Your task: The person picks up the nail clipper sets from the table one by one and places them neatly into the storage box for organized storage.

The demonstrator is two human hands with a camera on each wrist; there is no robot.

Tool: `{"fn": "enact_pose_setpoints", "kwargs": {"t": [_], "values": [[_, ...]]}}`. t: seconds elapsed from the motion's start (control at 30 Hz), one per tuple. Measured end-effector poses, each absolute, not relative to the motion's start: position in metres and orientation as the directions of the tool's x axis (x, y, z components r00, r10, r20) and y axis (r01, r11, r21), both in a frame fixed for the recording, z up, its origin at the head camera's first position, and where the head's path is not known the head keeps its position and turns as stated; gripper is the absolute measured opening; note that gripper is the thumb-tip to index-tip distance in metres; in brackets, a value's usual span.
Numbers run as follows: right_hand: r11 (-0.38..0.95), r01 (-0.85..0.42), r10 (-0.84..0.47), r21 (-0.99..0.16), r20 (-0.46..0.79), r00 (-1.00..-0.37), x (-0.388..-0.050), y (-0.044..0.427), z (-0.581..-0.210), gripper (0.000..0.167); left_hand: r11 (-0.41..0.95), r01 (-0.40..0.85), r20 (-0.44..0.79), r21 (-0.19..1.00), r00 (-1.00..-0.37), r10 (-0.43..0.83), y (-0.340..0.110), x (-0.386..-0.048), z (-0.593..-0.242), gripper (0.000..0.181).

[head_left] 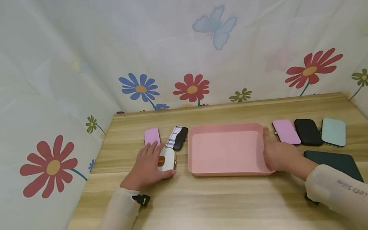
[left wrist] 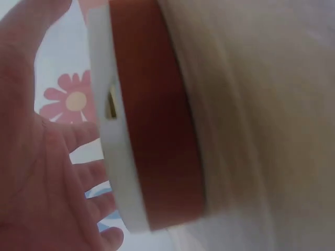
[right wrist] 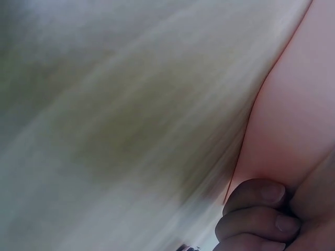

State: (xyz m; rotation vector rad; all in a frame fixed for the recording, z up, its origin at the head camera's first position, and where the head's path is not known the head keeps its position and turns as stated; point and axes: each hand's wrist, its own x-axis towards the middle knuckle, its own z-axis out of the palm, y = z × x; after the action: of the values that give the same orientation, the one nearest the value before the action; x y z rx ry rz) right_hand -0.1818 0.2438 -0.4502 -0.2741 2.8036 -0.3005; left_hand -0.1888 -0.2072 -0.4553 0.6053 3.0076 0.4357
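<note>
On the left of the table, my left hand (head_left: 147, 167) spreads over a small white case (head_left: 169, 160) with a brown patch. In the left wrist view the fingers (left wrist: 86, 175) are extended at the side of this case (left wrist: 118, 172), with a gap to the palm. A pink rectangular tray (head_left: 226, 151) lies in the middle of the table. At its right end, my right hand (head_left: 279, 156) grips the wall, thumb along the rim. The right wrist view shows curled fingers (right wrist: 256, 222) against the tray's side (right wrist: 293, 120).
Behind the left hand lie a pink case (head_left: 152, 135) and a checked black-and-white case (head_left: 177, 137). Right of the tray are a pink case (head_left: 286, 132), a black case (head_left: 308, 132), a mint case (head_left: 334, 131) and a dark green flat item (head_left: 336, 162). A flowered curtain (head_left: 238, 62) borders the table.
</note>
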Motion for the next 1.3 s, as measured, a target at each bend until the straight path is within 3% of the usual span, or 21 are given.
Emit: {"fn": "enact_pose_setpoints", "kwargs": {"t": [0.17, 0.43, 0.7, 1.3], "values": [[0.958, -0.153, -0.219, -0.242, -0.276, -0.936, -0.177, 0.242, -0.451, 0.075, 0.894, 0.372, -0.029, 0.251, -0.920, 0.391, -0.214, -0.179, -0.456, 0.124], [0.960, -0.153, -0.219, -0.235, -0.282, -0.934, -0.180, 0.240, -0.450, 0.075, 0.873, 0.406, -0.069, 0.271, -0.896, 0.438, -0.223, -0.182, -0.450, 0.112], [0.958, -0.173, -0.234, -0.228, -0.280, -0.931, -0.182, 0.239, -0.452, 0.076, 0.871, 0.416, -0.066, 0.261, -0.893, 0.446, -0.224, -0.188, -0.453, 0.114], [0.961, -0.147, -0.215, -0.234, -0.301, -0.929, -0.183, 0.240, -0.450, 0.079, 0.882, 0.400, 0.037, 0.248, -0.914, 0.404, -0.215, -0.188, -0.454, 0.113]]}}
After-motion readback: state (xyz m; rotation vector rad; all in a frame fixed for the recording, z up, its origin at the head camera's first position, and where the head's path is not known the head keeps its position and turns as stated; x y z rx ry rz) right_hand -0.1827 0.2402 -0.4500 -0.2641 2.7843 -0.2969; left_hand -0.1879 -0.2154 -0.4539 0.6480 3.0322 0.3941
